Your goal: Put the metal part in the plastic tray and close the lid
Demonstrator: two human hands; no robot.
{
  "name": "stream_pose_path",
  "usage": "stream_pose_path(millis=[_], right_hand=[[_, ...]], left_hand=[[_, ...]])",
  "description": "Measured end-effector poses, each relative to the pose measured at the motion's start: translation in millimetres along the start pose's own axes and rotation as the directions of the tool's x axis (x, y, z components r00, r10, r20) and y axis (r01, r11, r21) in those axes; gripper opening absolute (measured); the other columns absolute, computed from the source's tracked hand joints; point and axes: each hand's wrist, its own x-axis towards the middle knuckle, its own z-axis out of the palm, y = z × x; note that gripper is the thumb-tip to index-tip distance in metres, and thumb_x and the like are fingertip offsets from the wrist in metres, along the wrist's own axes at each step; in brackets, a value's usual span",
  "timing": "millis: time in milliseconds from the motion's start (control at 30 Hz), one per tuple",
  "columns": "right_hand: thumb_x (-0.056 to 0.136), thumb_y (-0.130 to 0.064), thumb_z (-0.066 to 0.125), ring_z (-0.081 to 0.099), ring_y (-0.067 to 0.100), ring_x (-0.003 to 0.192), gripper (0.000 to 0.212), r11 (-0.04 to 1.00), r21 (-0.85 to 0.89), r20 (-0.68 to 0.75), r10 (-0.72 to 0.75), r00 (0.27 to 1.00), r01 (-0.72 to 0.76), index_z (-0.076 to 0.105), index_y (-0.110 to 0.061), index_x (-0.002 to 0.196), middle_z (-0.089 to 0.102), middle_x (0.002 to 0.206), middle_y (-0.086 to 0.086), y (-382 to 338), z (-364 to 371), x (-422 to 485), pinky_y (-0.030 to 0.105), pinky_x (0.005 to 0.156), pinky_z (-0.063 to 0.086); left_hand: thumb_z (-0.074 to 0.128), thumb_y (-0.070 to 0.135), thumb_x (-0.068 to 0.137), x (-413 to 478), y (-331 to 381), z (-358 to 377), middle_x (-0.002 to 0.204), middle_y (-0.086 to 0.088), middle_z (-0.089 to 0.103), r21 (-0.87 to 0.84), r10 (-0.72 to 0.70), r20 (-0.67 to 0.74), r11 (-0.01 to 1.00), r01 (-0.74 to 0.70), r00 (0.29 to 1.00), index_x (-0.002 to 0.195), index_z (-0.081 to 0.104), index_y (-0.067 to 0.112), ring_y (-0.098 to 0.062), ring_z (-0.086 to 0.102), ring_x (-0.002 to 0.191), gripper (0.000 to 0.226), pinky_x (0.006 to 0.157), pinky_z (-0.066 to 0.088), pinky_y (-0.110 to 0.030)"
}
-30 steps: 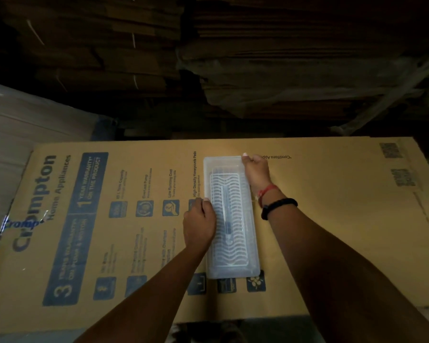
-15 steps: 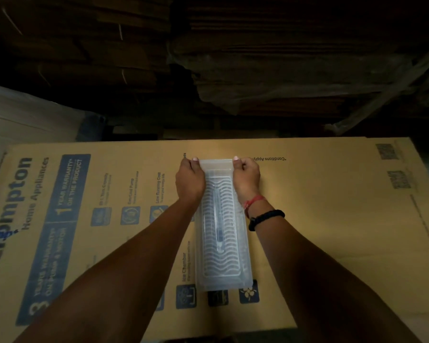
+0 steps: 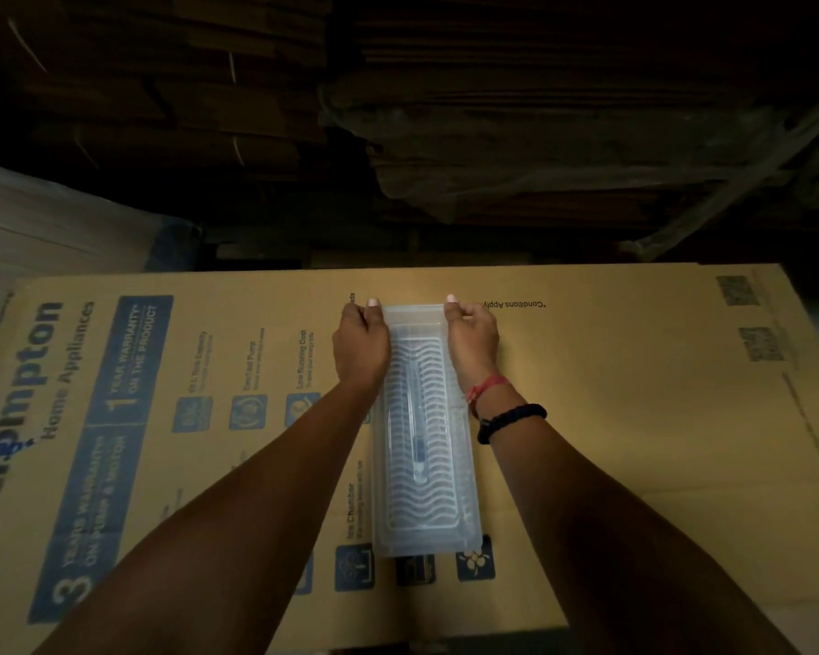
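Observation:
A long clear plastic tray with a wavy ribbed pattern lies lengthwise on a flattened cardboard box, its lid down over it. Through the plastic I see a slim metal part with a dark section along the tray's middle. My left hand grips the far left corner of the tray, fingers curled over the edge. My right hand grips the far right corner in the same way. Both wrists rest along the tray's long sides.
The flattened printed cardboard box serves as the work surface, and its near edge runs below the tray. Stacks of folded cardboard rise behind it in the dark. A pale bundle lies at the far left.
My left hand has moved from the middle of the tray's left side up to its far left corner. My right hand has stayed at the far right corner.

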Motion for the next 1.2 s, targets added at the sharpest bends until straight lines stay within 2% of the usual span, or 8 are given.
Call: stream_pose_path(millis=[67,267,533,667,800,900,1067,1200], right_hand=[[0.093,-0.046,0.052,0.063,0.022,0.085,0.032,0.999,-0.013,0.025,0.030,0.999,-0.030,0.057,-0.014,0.095,0.065,0.095,0.004,5,-8,-14,0.030,0.066,0.051],[0.090,-0.058,0.046,0.059,0.003,0.056,0.039,0.989,-0.146,0.017,0.020,1.000,-0.018,0.052,-0.022,0.078,0.064,0.071,-0.005,41,-37,-84,0.014,0.044,0.042],[0.094,-0.054,0.039,0.059,0.013,0.060,0.046,0.965,-0.259,-0.016,-0.051,0.999,0.045,0.055,-0.023,0.064,0.062,0.065,-0.002,88,-64,-161,0.026,0.051,0.041],[0.097,-0.045,0.042,0.051,0.003,0.044,0.052,0.977,-0.203,0.002,-0.060,0.998,0.059,0.048,-0.019,0.053,0.055,0.049,-0.004,92,-66,-163,0.014,0.040,0.033],[0.097,-0.043,0.044,0.038,0.003,0.037,0.056,0.978,-0.185,0.030,-0.095,0.995,0.099,0.036,-0.020,0.047,0.040,0.042,-0.007,88,-64,-155,0.016,0.038,0.028],[0.096,-0.047,0.044,0.038,0.004,0.037,0.057,0.980,-0.176,0.046,-0.084,0.995,0.091,0.038,-0.019,0.047,0.043,0.042,-0.006,86,-64,-152,0.016,0.037,0.028],[0.094,-0.050,0.045,0.060,0.013,0.057,0.047,0.974,-0.212,0.037,-0.070,0.997,0.076,0.054,-0.020,0.060,0.063,0.061,-0.003,81,-68,-154,0.024,0.048,0.043],[0.093,-0.049,0.044,0.059,0.030,0.099,0.044,0.878,-0.421,0.019,-0.241,0.970,0.227,0.060,-0.010,0.101,0.061,0.108,0.013,65,-78,-156,0.042,0.084,0.051]], left_hand=[[0.032,0.055,0.096,-8,-2,-4,0.080,0.004,0.055,-0.005,-0.032,0.012,0.999,0.033,0.999,0.100,0.051,0.011,-0.026,0.060,0.083,0.048,0.078,0.052,-0.043],[0.030,0.061,0.094,-80,-30,-21,0.076,0.001,0.058,-0.009,-0.129,-0.021,0.992,0.129,0.991,0.087,0.051,0.013,-0.015,0.058,0.071,0.052,0.060,0.043,-0.031],[0.031,0.048,0.098,-192,-71,-47,0.061,-0.002,0.057,0.126,-0.059,-0.059,0.990,0.066,0.997,0.068,0.050,0.017,-0.015,0.056,0.058,0.048,0.051,0.031,-0.026],[0.031,0.037,0.101,-196,-66,-45,0.063,-0.007,0.060,0.136,-0.006,-0.072,0.991,0.016,0.997,0.069,0.054,0.012,-0.017,0.056,0.058,0.047,0.050,0.033,-0.025],[0.031,0.032,0.102,-188,-62,-42,0.069,-0.016,0.066,0.109,0.010,-0.082,0.994,-0.001,0.997,0.073,0.060,0.002,-0.029,0.061,0.064,0.051,0.060,0.048,-0.036],[0.031,0.033,0.102,-185,-61,-41,0.073,-0.017,0.067,0.087,-0.007,-0.082,0.996,0.014,0.997,0.074,0.060,0.002,-0.031,0.063,0.067,0.051,0.064,0.050,-0.038],[0.033,0.043,0.099,-188,-60,-48,0.072,-0.007,0.060,0.148,-0.021,-0.076,0.988,0.032,0.997,0.076,0.051,0.013,-0.031,0.061,0.071,0.042,0.063,0.045,-0.034],[0.030,0.056,0.092,-184,-46,-62,0.088,-0.006,0.060,0.290,0.094,-0.124,0.956,-0.055,0.988,0.092,0.048,0.016,-0.027,0.060,0.081,0.044,0.070,0.051,-0.040]])
